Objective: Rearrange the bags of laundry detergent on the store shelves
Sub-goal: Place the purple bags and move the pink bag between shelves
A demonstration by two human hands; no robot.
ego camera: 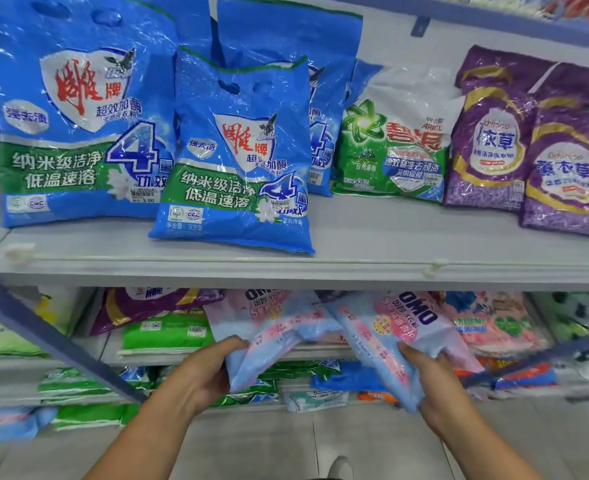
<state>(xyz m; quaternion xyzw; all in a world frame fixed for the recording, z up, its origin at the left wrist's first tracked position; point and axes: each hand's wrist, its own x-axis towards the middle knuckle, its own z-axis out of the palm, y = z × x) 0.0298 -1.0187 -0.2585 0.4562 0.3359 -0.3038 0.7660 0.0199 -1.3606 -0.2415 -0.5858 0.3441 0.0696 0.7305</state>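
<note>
My left hand [203,372] grips the lower end of a pink and pale-blue OMO detergent bag [269,330] in front of the second shelf. My right hand [435,382] grips a second OMO bag [393,337], tilted, just to the right of the first. The two bags touch at their upper parts under the edge of the upper shelf [286,268]. On that shelf stand blue bags [237,161], a big blue bag [71,116], a green and white Ariel bag [393,140] and purple lavender bags [490,140].
A thin rail [217,258] runs along the upper shelf's front. Lower shelves hold green bags [165,334], a purple bag [140,306], pink bags [494,323] and mixed packs. A blue shelf post [51,337] slants at the left. Tiled floor [286,445] lies below.
</note>
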